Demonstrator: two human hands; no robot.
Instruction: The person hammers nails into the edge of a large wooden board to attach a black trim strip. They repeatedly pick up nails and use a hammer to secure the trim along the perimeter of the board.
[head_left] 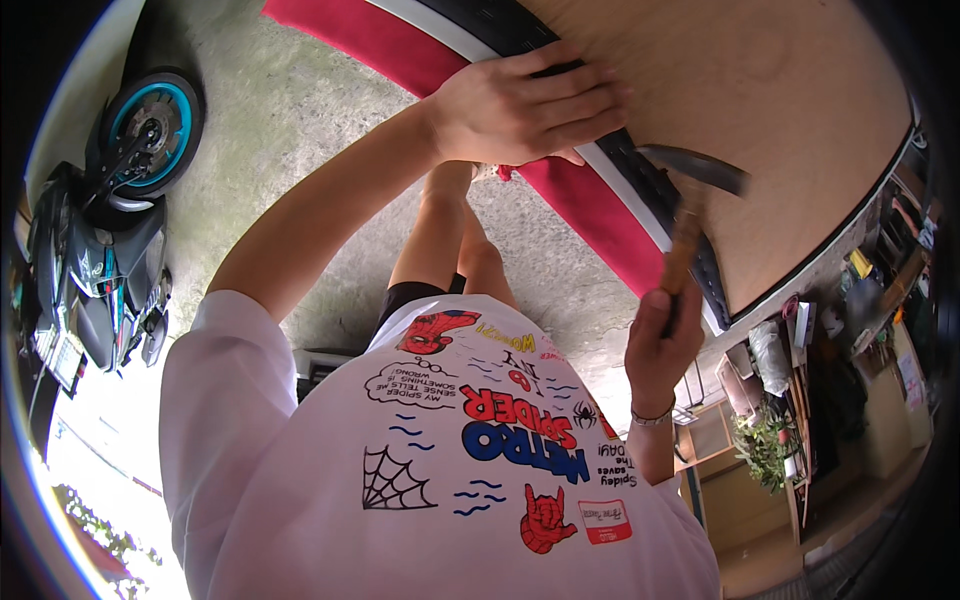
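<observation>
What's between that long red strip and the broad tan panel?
A narrow white strip beside the red strip, then a long black strip beside the panel; the head view shows this.

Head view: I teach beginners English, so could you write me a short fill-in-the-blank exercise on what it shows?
1. The right hand grips a ____ by its wooden handle.
2. The hand lying across the black strip is the ____ one.
3. The shirt is mostly ____.
4. The blue-rimmed wheel belongs to a ____.

Missing words: hammer; left; white; motorbike.
</observation>
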